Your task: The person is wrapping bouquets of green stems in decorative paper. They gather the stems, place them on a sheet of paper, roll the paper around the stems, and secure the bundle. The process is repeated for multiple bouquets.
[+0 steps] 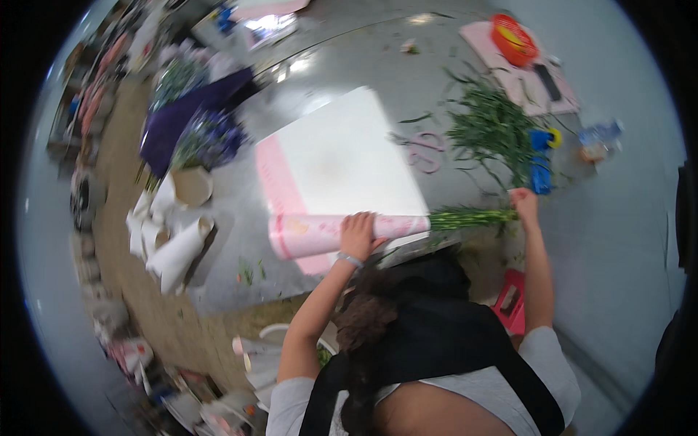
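Green flower stems stick out of the narrow right end of a pink patterned paper roll, whose contents are hidden. Across the roll, near its middle, my left hand rests with fingers over the top and holds it on the table. My right hand is at the cut ends of the stems, its fingers closed together; whether it grips a stem or something small is unclear. Under the roll lies a large white sheet with a pink band along its left side. Pink-handled scissors lie just right of the sheet.
Cut foliage is heaped behind my right hand, beside a blue tool. An orange-red basket sits on a pink pad. At left are wrapped purple flowers and white paper rolls. The metal table's front edge is near me.
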A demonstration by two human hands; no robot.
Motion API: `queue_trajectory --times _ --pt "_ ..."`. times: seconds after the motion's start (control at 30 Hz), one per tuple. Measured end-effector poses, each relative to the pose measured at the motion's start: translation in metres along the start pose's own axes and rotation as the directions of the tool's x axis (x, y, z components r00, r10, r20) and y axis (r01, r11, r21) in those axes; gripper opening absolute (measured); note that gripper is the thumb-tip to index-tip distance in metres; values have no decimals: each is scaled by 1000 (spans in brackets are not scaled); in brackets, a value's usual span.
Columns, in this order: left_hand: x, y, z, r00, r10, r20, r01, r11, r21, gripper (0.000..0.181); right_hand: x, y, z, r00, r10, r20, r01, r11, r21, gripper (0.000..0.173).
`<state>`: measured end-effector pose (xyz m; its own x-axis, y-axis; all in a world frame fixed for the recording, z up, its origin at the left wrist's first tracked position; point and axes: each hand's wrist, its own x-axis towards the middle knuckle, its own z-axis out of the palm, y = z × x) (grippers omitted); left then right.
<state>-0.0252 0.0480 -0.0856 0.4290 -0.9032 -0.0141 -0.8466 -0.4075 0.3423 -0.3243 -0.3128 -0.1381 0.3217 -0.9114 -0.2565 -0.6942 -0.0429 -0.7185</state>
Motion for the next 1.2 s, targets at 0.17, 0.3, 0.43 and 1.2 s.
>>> queue_trajectory --times 0.17,0.3,0.43,1.2 --pt "-3 -4 3 999 41 -29 -42 999 -34 63 -104 -211 169 611 -249 752 79 964 255 12" --pt "-11 -15 39 1000 25 -4 -25 999 -31 65 -160 -318 253 206 -490 847 590 753 293 29" --pt "0 -8 17 996 -11 85 24 987 -157 67 -159 -329 310 135 -286 949 892 451 9 39" --pt "43 35 -4 973 132 188 -148 986 75 26 -88 -114 48 825 -340 451 552 653 -518 74"
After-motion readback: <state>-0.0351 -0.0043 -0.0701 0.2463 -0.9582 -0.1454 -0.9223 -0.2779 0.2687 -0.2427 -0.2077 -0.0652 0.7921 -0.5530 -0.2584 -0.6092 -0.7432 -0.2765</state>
